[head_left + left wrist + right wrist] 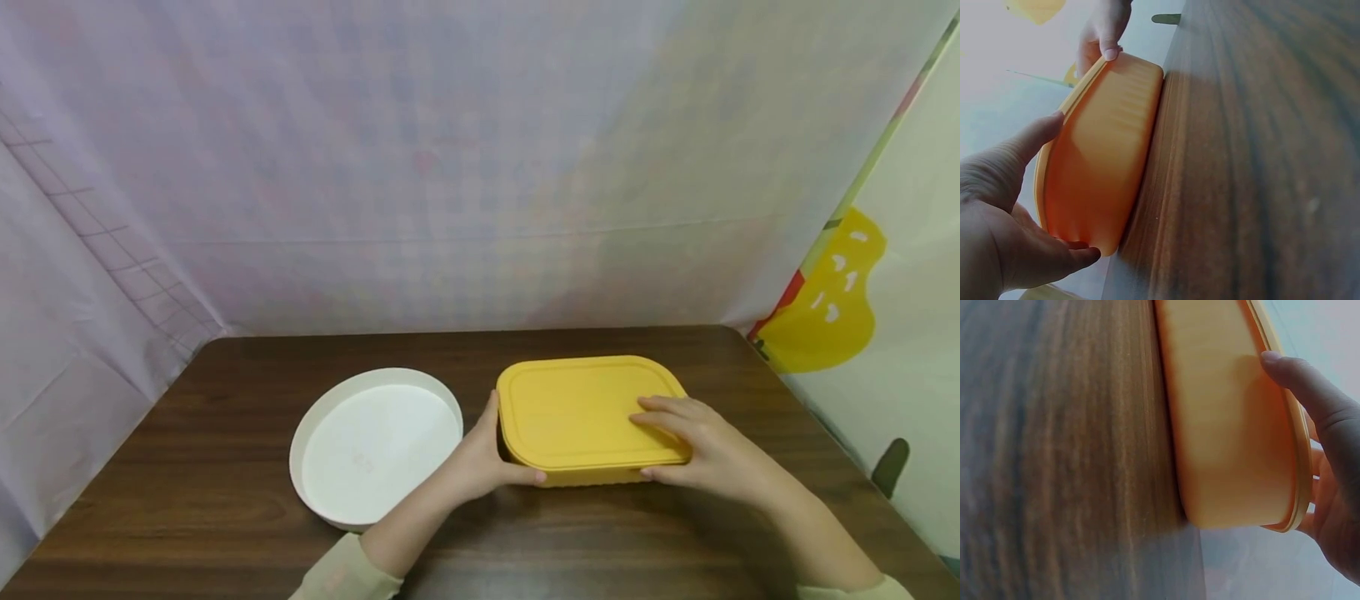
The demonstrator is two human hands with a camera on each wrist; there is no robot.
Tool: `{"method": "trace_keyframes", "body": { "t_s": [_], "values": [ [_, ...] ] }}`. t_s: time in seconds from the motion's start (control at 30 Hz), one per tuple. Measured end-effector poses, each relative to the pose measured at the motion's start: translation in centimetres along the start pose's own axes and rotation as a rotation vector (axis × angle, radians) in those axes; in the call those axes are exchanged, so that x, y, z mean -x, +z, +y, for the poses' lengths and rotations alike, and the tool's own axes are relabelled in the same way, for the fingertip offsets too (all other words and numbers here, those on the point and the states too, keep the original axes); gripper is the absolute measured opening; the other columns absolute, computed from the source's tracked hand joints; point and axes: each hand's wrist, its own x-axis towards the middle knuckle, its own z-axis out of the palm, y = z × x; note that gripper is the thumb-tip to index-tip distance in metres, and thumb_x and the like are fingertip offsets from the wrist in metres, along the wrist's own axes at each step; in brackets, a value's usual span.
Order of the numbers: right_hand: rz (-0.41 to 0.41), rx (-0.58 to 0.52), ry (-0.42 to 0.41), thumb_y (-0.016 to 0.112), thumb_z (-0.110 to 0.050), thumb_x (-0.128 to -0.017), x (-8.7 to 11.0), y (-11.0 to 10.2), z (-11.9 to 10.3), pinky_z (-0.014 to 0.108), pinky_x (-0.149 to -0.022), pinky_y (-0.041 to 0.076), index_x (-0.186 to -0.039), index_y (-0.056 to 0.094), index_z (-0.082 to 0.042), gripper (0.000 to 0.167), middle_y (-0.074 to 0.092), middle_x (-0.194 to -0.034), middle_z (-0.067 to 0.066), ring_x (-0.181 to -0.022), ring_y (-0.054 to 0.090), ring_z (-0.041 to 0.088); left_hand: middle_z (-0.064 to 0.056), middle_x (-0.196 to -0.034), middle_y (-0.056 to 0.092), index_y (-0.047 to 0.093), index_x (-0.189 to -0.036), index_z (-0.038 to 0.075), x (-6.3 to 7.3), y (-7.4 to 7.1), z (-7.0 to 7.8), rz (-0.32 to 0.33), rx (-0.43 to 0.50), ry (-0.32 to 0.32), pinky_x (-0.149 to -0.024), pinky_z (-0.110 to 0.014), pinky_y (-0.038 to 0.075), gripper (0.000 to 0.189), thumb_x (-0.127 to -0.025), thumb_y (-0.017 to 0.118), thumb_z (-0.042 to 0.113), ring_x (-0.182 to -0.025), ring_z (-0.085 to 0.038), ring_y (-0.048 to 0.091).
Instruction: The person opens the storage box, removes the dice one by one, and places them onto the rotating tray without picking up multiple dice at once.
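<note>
A yellow rectangular food container [1229, 437] stands on the table with its flat yellow lid [577, 408] on top. My left hand [480, 458] holds the container's left end, thumb at the front by the lid's rim and fingers along the left side. In the left wrist view some of those fingertips reach down the container's wall [1104, 150]. At the right end, my right hand [705, 442] pinches the lid's edge, with fingers lying on top and the thumb at the front just under the rim. The contents are hidden.
A round white shallow tray [375, 450] lies on the dark wooden table [225, 433], left of the container and close to my left forearm. A pale patterned curtain [450, 167] hangs behind the table. Light cloth with a yellow printed shape [832, 308] is at the right.
</note>
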Motion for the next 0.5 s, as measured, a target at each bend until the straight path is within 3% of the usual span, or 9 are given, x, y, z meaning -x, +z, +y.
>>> {"method": "trace_keyframes", "body": {
  "t_s": [0.5],
  "values": [
    [0.013, 0.000, -0.019, 0.085, -0.038, -0.069, -0.11, 0.02, 0.05, 0.023, -0.104, 0.023, -0.121, 0.065, -0.014, 0.060, 0.058, -0.128, 0.012, -0.115, 0.051, 0.034, -0.021, -0.156, 0.008, -0.001, -0.152, 0.000, 0.01, -0.08, -0.16, 0.008, 0.009, 0.011, -0.111, -0.048, 0.020, 0.129, -0.066, 0.089, 0.036, -0.141, -0.032, 0.017]
  ]
}}
